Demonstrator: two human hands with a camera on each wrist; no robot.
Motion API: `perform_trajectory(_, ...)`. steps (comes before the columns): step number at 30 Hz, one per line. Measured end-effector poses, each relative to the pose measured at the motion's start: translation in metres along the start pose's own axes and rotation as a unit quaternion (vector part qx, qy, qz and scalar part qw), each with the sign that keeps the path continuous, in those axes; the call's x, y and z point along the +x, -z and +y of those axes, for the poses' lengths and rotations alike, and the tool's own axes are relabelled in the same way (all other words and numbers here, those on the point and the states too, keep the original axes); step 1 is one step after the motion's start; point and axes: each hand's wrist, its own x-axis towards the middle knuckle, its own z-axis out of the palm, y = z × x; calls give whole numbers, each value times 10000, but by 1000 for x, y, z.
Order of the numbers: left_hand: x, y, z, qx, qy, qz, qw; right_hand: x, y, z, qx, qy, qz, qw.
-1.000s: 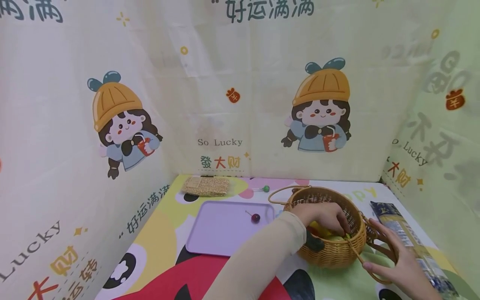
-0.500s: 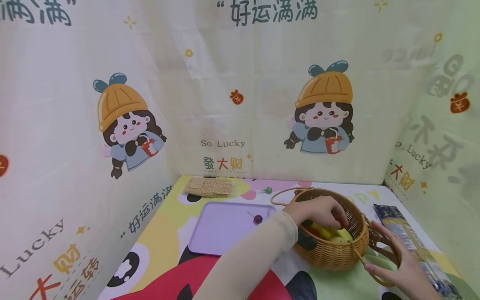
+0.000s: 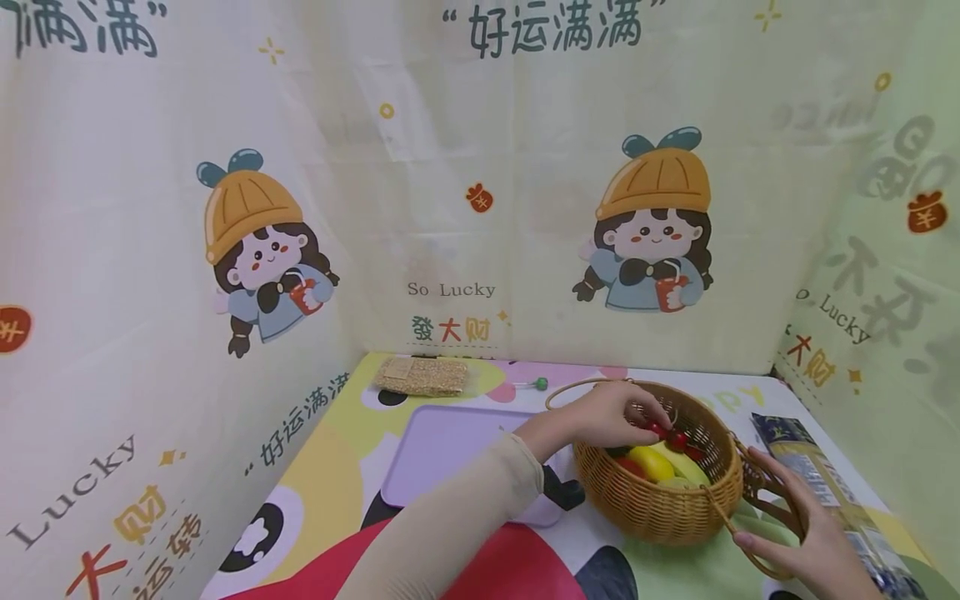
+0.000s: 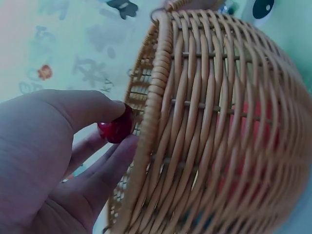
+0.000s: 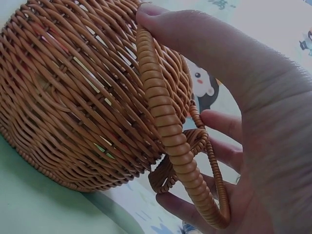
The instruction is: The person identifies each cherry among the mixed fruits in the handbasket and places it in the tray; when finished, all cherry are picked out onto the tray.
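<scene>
My left hand [image 3: 611, 412] is over the near-left rim of the wicker basket [image 3: 660, 512], pinching dark red cherries [image 3: 678, 439] between thumb and fingers. A cherry [image 4: 117, 127] shows between thumb and fingertips in the left wrist view, close to the basket's rim. Inside the basket lie a yellow lemon-like fruit [image 3: 651, 463], a pale green-yellow banana-like fruit [image 3: 686, 467] and something red. At the basket's right side, my right hand [image 3: 802, 525] holds the looped wicker handle [image 5: 168, 126]; the thumb lies by the top of the loop, with the other fingers behind it.
A lilac tray [image 3: 431, 446] lies left of the basket, partly behind the left forearm. Behind it are a bag of grain [image 3: 422, 376] and a green lollipop [image 3: 541, 384]. A long blue-and-gold packet [image 3: 825, 492] lies to the right, partly behind the right hand.
My left hand has risen out of the basket and moved left, bringing cherries up to the rim. Its forearm now covers the cherry on the tray. My right hand stays at the handle.
</scene>
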Motion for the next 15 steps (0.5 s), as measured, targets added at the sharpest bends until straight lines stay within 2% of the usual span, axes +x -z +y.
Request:
perform_trajectory(4, -26, 15, 0, -106, 17, 285, 9995, 0, -1, 0, -10, 47, 9, 10000)
perform_trajectory(8, -54, 27, -1, -562, 26, 534, 9970, 0, -1, 0, -25, 79, -7, 10000)
perform_trajectory(12, -76, 35, -4, -868, -42, 620, 9943, 0, 0, 2, -32, 69, -36, 10000)
perform_trajectory(15, -88, 38, -6, -910, -141, 652, 9936, -1, 2, 4, -15, 54, -74, 10000)
